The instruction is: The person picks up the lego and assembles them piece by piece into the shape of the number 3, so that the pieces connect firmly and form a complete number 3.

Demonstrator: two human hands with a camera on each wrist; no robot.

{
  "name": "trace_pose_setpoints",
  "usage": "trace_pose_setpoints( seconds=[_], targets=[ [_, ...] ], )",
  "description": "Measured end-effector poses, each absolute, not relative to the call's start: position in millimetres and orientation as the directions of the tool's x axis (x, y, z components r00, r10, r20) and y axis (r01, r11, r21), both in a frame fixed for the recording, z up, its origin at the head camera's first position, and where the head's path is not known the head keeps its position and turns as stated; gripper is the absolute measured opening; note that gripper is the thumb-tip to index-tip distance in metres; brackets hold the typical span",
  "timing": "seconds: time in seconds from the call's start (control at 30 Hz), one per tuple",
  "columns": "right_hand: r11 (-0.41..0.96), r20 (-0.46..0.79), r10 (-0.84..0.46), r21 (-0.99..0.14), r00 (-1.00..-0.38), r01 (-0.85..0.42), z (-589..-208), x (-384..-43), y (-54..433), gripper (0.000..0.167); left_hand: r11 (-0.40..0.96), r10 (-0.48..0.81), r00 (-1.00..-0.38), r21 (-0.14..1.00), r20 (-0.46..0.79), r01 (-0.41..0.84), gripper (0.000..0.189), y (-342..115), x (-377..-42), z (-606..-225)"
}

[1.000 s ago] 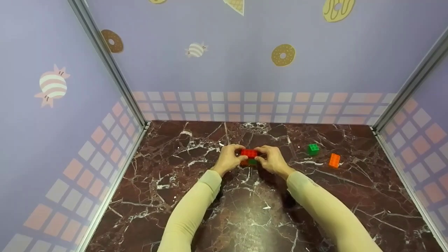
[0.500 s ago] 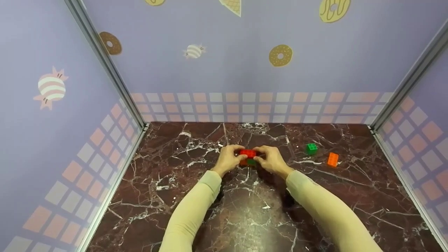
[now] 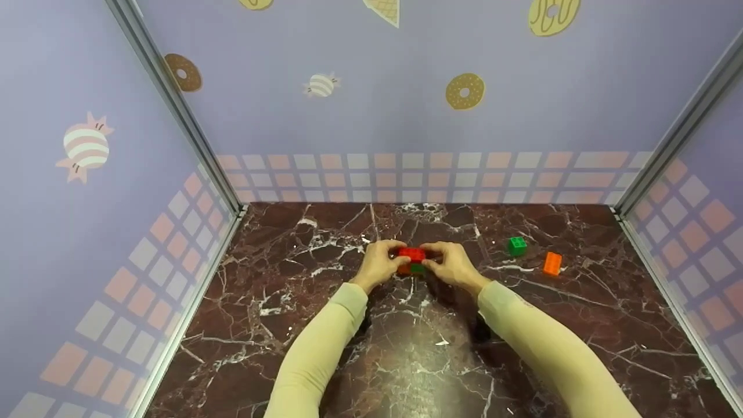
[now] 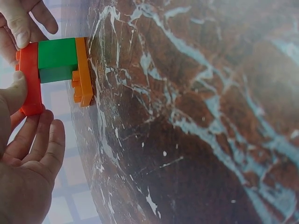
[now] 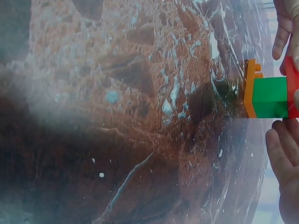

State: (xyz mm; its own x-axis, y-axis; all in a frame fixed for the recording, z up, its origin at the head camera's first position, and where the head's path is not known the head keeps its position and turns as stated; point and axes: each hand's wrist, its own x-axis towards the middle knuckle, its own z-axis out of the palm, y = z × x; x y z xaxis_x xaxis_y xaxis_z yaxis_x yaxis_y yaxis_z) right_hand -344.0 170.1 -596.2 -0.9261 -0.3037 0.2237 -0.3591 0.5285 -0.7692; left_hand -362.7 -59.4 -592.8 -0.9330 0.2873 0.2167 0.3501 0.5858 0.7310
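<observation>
A red toy building brick lies flat on top of a green brick. The green one sits on one end of an orange brick, whose bare studs show at the left end. The orange brick stands on the dark marbled tabletop. My left hand pinches the left end of the red brick between thumb and fingers. Its right end is pinched by my right hand. Both wrist views show the stack turned sideways. The fingers hide part of the red brick's ends.
To the right of my right hand lie a separate green brick and, just beyond it, an orange brick. Patterned lilac panels close off the table's back and sides, with metal posts at the corners.
The head view has shifted very slightly. Both hands keep their hold on the red brick, and the stack stays in place.
</observation>
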Motion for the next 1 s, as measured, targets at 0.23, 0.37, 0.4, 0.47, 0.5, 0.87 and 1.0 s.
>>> trace_pose_setpoints(
  seconds=[0.23,0.37,0.4,0.47,0.5,0.87,1.0],
  targets=[
    [0.520,0.224,-0.285,-0.781,-0.932,-0.347,-595,-341,173,0.038,0.589,0.294,-0.931,0.725,0.217,0.355,0.037,-58,-362,-593],
    [0.523,0.210,-0.278,-0.785,-0.937,-0.331,-594,-340,176,0.039,0.588,0.294,-0.928,0.723,0.227,0.363,0.035,-58,-362,-593],
    [0.524,0.206,-0.277,-0.786,-0.939,-0.327,-594,-340,176,0.039,0.589,0.294,-0.928,0.722,0.228,0.363,0.035,-58,-362,-593],
    [0.522,0.198,-0.272,-0.792,-0.942,-0.317,-593,-340,178,0.040,0.591,0.292,-0.928,0.719,0.231,0.365,0.035,-58,-362,-594],
    [0.522,0.197,-0.271,-0.792,-0.942,-0.316,-593,-339,179,0.040,0.592,0.291,-0.928,0.718,0.234,0.367,0.034,-58,-362,-594],
    [0.502,0.201,-0.295,-0.799,-0.934,-0.331,-591,-333,194,0.039,0.601,0.291,-0.923,0.703,0.252,0.381,0.035,-59,-361,-595],
    [0.530,0.218,-0.282,-0.776,-0.935,-0.341,-589,-334,202,0.041,0.593,0.295,-0.926,0.716,0.234,0.370,0.036,-59,-361,-593]
  ],
)
